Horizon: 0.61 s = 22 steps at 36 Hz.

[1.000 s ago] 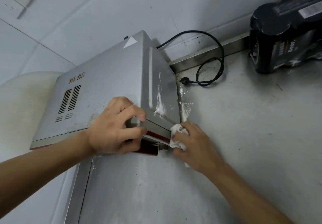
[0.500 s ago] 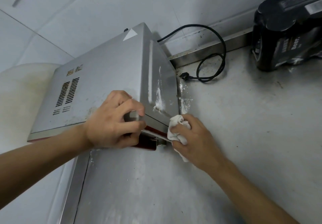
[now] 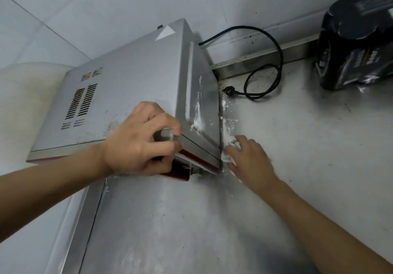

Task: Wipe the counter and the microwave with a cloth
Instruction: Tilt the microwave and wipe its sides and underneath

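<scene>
Gripping microwave (image 3: 127, 86): left hand (image 3: 138, 143); right hand (image 3: 251, 161) flat on cloth (image 3: 230, 143).

The light is soft, cool and even, with a dull sheen on the counter (image 3: 297, 146) and a dark shadow near its lower edge. The right hand (image 3: 252, 159) and the black pack (image 3: 350, 50) are blurred, and the wide lens bends lines at the edges.
</scene>
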Each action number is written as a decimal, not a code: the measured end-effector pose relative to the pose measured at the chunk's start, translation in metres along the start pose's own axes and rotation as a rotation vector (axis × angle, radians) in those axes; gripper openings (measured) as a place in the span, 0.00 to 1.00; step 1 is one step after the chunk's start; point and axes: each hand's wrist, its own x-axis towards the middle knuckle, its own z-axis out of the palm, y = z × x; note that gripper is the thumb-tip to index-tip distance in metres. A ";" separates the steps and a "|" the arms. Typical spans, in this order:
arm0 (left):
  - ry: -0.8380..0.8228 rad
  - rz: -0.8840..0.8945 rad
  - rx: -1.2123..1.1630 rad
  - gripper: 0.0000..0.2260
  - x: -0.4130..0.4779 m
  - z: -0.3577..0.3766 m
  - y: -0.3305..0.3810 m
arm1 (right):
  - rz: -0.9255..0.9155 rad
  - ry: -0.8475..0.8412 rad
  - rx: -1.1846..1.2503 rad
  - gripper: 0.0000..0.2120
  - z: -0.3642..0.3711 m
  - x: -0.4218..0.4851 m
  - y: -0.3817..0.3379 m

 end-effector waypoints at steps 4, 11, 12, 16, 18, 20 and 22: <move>0.028 -0.008 -0.036 0.06 -0.001 0.001 0.000 | 0.034 0.009 0.117 0.26 0.000 0.008 -0.005; 0.012 -0.006 -0.014 0.03 0.000 -0.001 0.000 | -0.134 -0.045 0.328 0.27 -0.004 -0.044 0.009; 0.015 -0.005 -0.016 0.03 0.001 -0.001 -0.001 | -0.169 -0.047 0.316 0.23 -0.005 -0.049 0.008; 0.019 -0.011 -0.019 0.03 0.001 0.000 0.000 | -0.209 -0.089 0.256 0.14 0.005 -0.028 0.009; 0.018 -0.014 -0.023 0.03 0.002 0.000 0.000 | -0.197 -0.098 0.233 0.16 0.011 -0.004 0.007; 0.012 -0.012 -0.026 0.03 0.002 0.001 0.000 | -0.190 -0.088 0.222 0.21 0.012 0.014 0.008; 0.007 -0.008 -0.035 0.03 0.002 0.000 0.000 | -0.185 -0.093 0.245 0.23 0.011 0.022 0.009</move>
